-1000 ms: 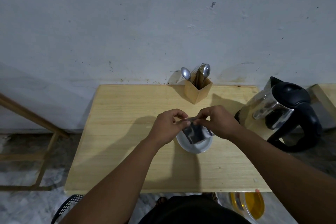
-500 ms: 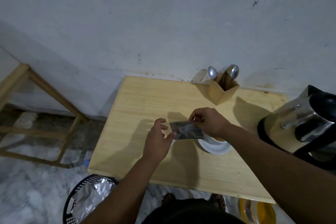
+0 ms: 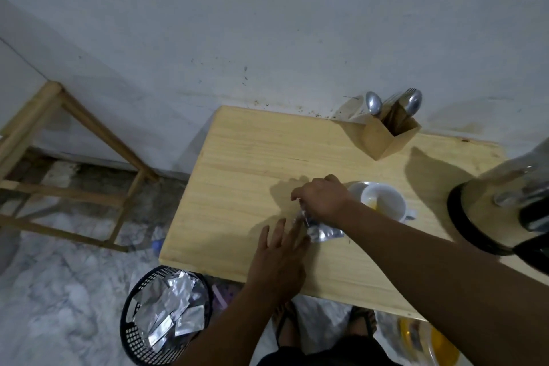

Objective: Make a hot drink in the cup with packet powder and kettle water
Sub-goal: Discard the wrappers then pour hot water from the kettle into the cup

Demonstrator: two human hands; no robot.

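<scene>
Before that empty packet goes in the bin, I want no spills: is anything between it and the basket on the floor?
Nothing visible blocks it. The silver packet, pinched in the right hand, has only the open left hand and bare table edge between it and the black basket below.

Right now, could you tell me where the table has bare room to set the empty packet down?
The table's left half is bare, from the wall edge to the near edge. The right is crowded: cup, kettle, cutlery holder.
</scene>
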